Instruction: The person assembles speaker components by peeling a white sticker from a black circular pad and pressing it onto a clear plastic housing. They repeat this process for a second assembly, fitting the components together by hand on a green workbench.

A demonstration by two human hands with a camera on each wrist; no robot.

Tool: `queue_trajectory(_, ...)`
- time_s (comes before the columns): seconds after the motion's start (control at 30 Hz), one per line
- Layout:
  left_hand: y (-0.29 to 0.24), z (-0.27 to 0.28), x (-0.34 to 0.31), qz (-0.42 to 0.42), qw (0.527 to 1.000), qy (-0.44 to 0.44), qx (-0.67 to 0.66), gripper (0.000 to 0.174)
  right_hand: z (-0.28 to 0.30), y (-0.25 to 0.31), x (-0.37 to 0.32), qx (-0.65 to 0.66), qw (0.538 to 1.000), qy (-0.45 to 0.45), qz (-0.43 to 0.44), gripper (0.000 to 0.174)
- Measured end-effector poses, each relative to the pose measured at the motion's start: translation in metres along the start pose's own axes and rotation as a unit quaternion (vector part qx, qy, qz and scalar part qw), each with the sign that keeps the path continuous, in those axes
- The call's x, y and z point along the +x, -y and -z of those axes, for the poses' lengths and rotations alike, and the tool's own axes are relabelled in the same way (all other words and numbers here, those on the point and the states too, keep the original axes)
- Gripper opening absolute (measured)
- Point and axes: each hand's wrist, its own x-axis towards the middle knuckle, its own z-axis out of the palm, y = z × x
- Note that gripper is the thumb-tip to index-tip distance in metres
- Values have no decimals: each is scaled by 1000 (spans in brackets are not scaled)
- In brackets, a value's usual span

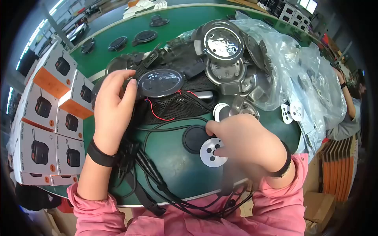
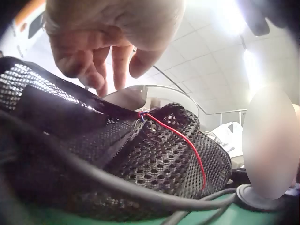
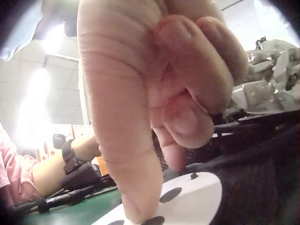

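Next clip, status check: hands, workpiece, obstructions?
Left hand beside dark round part. Right hand, thumb touching holed white disc. Black disc alongside, cables nearby, none across it.

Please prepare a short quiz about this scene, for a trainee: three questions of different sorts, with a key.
1. The right hand touches: A) a stacked carton B) the perforated white disc C) the plastic bag
2. True or false: the left hand rests on that same disc.
3. Fill in: the red cord runs over black ____ fabric.

Key:
1. B
2. False; it is beside the glossy dark cover.
3. mesh
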Motion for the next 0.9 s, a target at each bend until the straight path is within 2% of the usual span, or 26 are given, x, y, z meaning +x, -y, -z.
queue_trajectory(0.07,-15,3,-3,-81,995,-31,41,18,4,3,1,-6,998,48,-46,28)
queue_trajectory(0.1,-21,3,-9,-76,996,-31,34,18,5,4,-1,-9,997,56,-50,28)
queue_trajectory(0.2,-34,5,-17,-222,975,4,-20,15,10,1,1,2,997,51,-49,29)
queue_trajectory(0.27,-54,13,-29,-123,984,96,-91,17,18,-2,0,132,991,-12,36,23)
queue_trajectory(0.3,-58,15,-33,-70,979,142,-131,19,18,-4,0,127,991,-14,34,23)
queue_trajectory(0.33,-57,13,-35,-70,970,165,-162,19,13,-6,0,325,945,-45,17,19)
queue_trajectory(0.37,-59,13,-36,-27,960,208,-187,22,11,-7,-1,509,858,-74,0,18)
queue_trajectory(0.4,-57,11,-36,-6,944,241,-225,22,12,-2,-1,614,782,-101,31,14)
queue_trajectory(0.43,-51,7,-37,14,926,272,-261,23,10,2,2,612,784,-101,33,14)
queue_trajectory(0.5,-42,3,-40,-15,917,265,-299,23,1,8,12,654,705,-270,38,15)
queue_trajectory(0.53,-47,5,-42,73,872,281,-393,23,-2,7,15,602,740,-299,25,18)
queue_trajectory(0.57,-51,6,-43,160,812,293,-480,23,-5,7,17,602,740,-299,28,18)
queue_trajectory(0.6,-52,6,-42,157,804,298,-491,23,-8,9,20,580,740,-338,40,18)
queue_trajectory(0.63,-54,4,-43,156,805,296,-490,23,-10,10,22,556,739,-375,51,17)
queue_trajectory(0.67,-55,2,-44,170,803,286,-495,24,-10,10,24,556,740,-376,54,17)
queue_trajectory(0.73,-56,-4,-48,180,807,261,-498,24,-10,10,25,337,802,-481,111,15)
queue_trajectory(0.77,-53,-7,-49,180,807,261,-497,24,-10,11,25,337,802,-481,112,15)
queue_trajectory(0.83,-45,-14,-51,101,857,231,-449,19,-9,11,23,357,827,-417,124,12)
queue_trajectory(0.9,-43,-17,-50,105,853,217,-463,17,-7,13,22,352,835,-404,122,13)
